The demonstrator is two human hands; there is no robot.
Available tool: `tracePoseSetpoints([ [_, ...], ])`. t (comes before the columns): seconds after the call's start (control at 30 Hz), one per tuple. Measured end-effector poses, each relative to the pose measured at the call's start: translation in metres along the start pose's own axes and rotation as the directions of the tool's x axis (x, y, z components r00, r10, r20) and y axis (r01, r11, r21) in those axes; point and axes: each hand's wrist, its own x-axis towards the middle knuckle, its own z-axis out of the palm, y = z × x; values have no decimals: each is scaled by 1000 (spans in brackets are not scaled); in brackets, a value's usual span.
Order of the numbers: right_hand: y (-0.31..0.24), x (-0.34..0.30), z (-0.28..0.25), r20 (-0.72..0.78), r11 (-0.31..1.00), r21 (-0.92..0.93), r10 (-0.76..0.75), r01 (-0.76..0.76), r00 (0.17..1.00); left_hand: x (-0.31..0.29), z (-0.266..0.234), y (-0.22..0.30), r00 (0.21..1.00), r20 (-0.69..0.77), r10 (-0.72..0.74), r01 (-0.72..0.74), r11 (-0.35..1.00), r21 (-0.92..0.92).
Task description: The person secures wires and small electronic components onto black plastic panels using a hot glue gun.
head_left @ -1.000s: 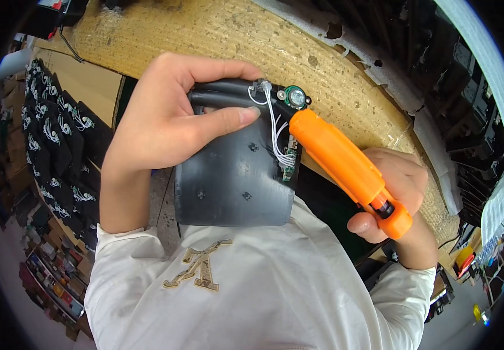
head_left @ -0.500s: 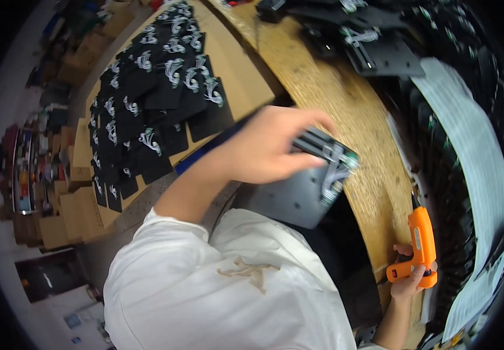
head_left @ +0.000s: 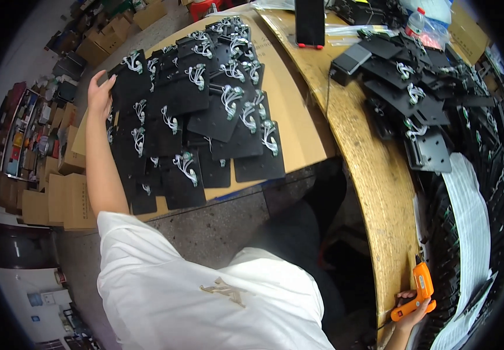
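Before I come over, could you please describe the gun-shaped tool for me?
Follow the wooden bench down the picture's right side to the right hand. The gun-shaped tool is in that hand, its bright orange body unlike the neighbouring black parts.

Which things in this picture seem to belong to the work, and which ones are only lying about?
Probably part of the work:
glue gun, in the right hand
wired panels, the left hand at one's edge

Seemingly just lying about:
phone
bottle
boxes
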Motion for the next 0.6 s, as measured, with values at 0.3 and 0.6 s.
tracePoseSetpoints([
  [0.3, -40, 9, 61, -314, 986, -8, 154, -165, 937, 123, 41, -84, 980, -30, -199, 197, 917, 348],
  [0.6, -36, -2, 14, -153, 961, 84, 272, -262, 950, 167, 41, -121, 943, 310, 117, -332, 363, 871],
])
